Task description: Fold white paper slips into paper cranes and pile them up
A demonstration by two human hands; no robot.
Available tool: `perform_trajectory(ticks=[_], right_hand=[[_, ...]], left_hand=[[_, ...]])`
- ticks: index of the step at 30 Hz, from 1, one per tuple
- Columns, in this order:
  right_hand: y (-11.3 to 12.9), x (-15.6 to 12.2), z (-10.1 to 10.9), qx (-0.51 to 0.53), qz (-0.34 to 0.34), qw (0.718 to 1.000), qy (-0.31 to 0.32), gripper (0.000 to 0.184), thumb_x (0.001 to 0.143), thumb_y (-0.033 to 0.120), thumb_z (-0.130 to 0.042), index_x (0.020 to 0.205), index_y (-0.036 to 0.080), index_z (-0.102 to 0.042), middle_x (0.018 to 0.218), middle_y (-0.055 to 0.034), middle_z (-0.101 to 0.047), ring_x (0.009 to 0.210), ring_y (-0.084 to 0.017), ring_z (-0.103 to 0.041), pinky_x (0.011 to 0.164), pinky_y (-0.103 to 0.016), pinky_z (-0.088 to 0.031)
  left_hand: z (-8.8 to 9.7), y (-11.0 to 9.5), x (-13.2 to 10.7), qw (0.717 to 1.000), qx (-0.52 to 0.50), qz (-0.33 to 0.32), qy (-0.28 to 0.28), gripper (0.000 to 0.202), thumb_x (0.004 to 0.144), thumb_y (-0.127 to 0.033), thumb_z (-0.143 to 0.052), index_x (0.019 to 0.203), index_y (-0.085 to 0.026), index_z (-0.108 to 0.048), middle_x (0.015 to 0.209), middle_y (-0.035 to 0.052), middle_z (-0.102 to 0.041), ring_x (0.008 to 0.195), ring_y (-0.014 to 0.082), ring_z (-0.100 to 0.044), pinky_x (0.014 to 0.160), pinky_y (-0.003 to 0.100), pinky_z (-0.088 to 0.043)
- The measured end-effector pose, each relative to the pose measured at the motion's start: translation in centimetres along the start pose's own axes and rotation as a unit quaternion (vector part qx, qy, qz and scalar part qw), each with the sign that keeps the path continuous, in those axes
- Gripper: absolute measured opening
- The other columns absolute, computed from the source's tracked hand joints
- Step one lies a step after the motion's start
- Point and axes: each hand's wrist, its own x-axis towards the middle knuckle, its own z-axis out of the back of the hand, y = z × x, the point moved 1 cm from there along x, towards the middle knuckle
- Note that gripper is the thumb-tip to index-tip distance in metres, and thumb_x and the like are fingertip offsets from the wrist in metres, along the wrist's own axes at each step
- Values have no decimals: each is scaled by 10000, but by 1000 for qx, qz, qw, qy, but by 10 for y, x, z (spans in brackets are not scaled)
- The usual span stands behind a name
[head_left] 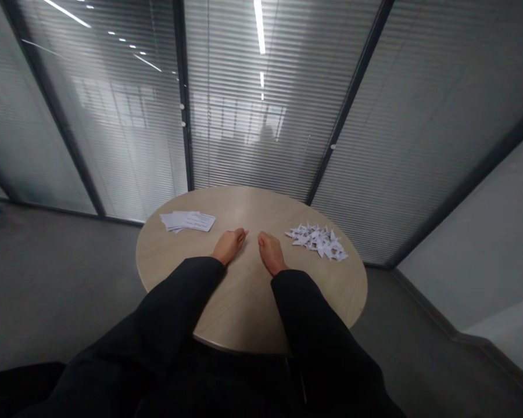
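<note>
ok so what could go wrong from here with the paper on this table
The pile of small folded white paper pieces looks light and loose and lies near the rim of the round wood-look table, so the right sleeve or right hand could sweep some off. The fanned stack of printed sheets by the left hand looks unsecured and might slide or spread if brushed.

Dim overall; strip-light reflections (pixel 260 26) above; frame edges strongly bowed

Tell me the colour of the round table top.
Pale beige with wood grain: the table top, best seen in the head view.
</note>
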Motion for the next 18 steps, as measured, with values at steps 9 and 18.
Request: perform_trajectory(ticks=[9, 18], right_hand=[[13, -3, 6, 27, -12, 999, -12, 318, 997, 323, -309, 908, 174, -575, 715, -54, -672, 634, -172, -602, 560, -262, -276], [17, -4, 6, 9, -7, 1000, 10, 278, 983, 261, -338, 927, 172, -595, 754, -74, -716, 662, -179, -657, 551, -257, -288]], left_hand=[[4, -5, -2, 998, -37, 35, -23, 453, 976, -447, -318, 699, -183, -561, 594, 31, -565, 587, 145, -538, 637, 262, -343], [3, -14, -7, 999, -5, -35, 33, 376, 984, -380, -294, 802, -194, -565, 724, 63, -660, 678, 161, -625, 649, 244, -401]])
